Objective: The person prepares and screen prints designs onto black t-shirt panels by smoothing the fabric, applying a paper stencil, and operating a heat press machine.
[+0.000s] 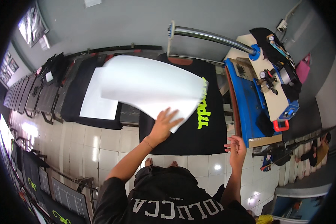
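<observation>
A large white sheet lies curved and partly raised over a black T-shirt, its outline a little blurred. My left hand rests on the sheet's near edge with fingers spread on top; no grip around it shows. Along the sheet's right edge, bright yellow-green lettering on the shirt is partly covered. My right hand hovers beside the shirt's lower right, fingers apart and slightly bent, with nothing in it. Left of the shirt, a second white sheet lies on black cloth, partly under the large one.
At the right stands a blue and cream press machine with a gauge, a red handle and a metal tube reaching left. A row of dark boards runs off left. Another person sits at the far right.
</observation>
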A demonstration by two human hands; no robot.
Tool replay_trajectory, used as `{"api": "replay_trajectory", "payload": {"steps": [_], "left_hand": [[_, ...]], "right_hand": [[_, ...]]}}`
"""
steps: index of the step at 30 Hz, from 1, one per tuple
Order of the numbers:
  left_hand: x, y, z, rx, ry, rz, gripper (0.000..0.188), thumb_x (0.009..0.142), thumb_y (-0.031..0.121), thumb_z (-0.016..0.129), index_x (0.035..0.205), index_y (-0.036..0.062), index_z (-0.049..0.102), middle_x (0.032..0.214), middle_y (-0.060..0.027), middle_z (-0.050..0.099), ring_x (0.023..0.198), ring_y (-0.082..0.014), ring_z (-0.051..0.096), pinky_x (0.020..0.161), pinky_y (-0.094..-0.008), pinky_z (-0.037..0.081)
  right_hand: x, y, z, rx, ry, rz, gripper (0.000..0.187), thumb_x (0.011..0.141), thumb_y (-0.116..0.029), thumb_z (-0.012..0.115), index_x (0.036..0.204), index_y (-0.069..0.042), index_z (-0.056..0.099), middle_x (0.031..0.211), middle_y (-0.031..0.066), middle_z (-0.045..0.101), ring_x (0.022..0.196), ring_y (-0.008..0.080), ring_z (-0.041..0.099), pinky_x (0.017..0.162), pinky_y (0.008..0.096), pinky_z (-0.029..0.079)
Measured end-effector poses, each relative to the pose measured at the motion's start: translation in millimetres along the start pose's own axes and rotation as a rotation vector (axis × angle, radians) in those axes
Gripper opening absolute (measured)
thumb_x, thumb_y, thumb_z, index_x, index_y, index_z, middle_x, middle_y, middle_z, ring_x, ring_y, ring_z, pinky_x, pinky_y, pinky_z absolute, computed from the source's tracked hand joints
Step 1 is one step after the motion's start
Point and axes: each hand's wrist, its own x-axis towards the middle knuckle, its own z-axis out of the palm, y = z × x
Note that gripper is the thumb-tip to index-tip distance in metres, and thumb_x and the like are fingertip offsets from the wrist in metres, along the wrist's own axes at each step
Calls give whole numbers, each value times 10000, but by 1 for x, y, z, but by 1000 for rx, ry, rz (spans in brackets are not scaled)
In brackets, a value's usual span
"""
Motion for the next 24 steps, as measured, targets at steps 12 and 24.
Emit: {"api": "replay_trajectory", "payload": {"steps": [12,24], "left_hand": [[18,-2,57,84,-413,184,597,825,-38,553,1351,245,539,1477,-91,432,1416,-342,312,1162,-516,264],[-3,-2,54,-56,-406,193,696,745,-106,560,1354,229,543,1514,-72,391,1431,-352,285,1172,-487,283]], "right_hand": [[44,65,-208,-417,584,-219,296,989,-199,553,1197,11,564,1136,128,636,1072,239,604,904,327,473],[136,33,-218,-1175,371,-163,448,917,-381,627,1096,27,582,1063,251,623,1060,442,551,924,499,428]]}}
